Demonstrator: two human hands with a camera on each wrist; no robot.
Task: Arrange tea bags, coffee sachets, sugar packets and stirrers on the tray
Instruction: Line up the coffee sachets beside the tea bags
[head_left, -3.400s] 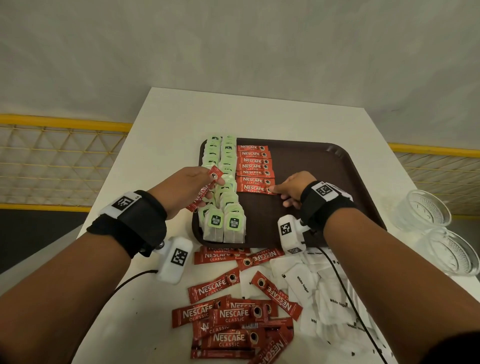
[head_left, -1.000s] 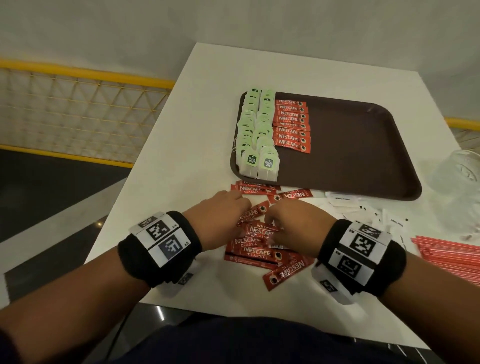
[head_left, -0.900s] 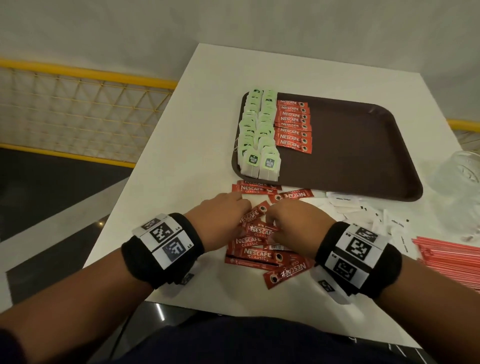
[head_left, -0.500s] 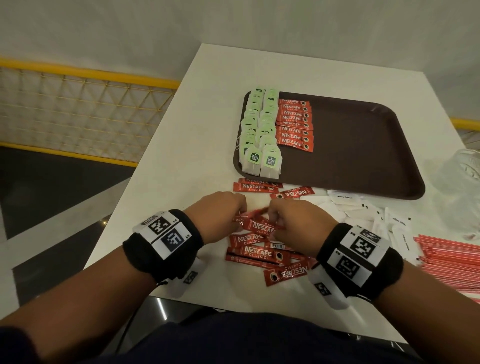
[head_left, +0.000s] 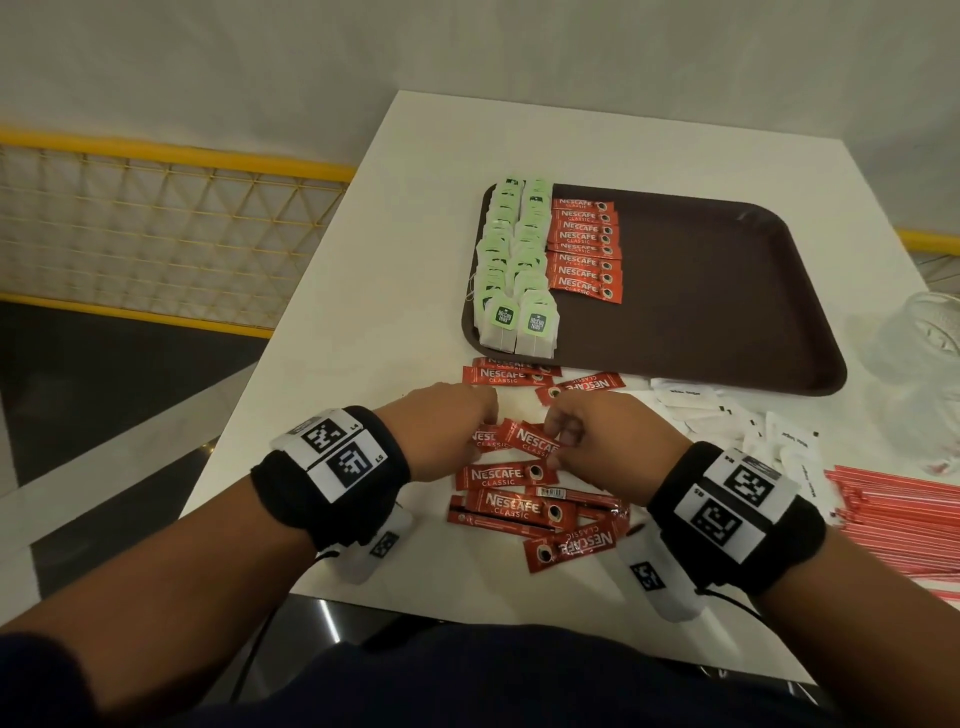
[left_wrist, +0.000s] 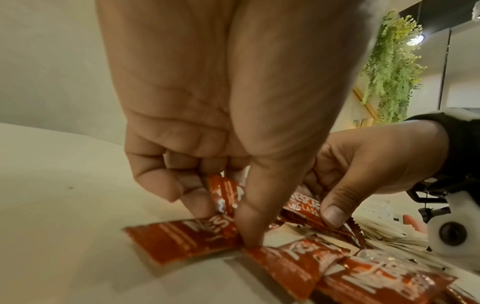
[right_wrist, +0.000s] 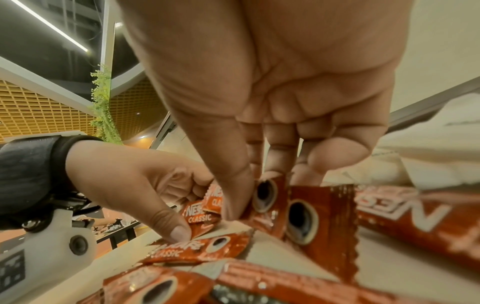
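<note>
White table (head_left: 363, 312) fills most of what we see from the head cam. Brown tray (head_left: 727, 291) sits at 12 o'clock from our hands, near the table's far half. On the tray: two columns of tea bags (head_left: 511, 270) along its 9 o'clock edge, a column of coffee sachets (head_left: 584, 249) touching them on the 3 o'clock side; the rest of the tray is bare brown. Red stirrers (head_left: 893, 514) are bundled at 3 o'clock of our right wrist, on the table. White sugar packets (head_left: 727, 421) lie off the tray at 2 o'clock. A loose sachet pile (head_left: 524, 509) sits between our wrists, near the table's front edge.

Left hand (head_left: 447, 431): fingers curled, thumb and fingertips pinching the left end of held sachets (head_left: 519, 441). Right hand (head_left: 608, 436): also curled, thumb and fingers pinching the right end of the same small stack, just above the pile.
</note>
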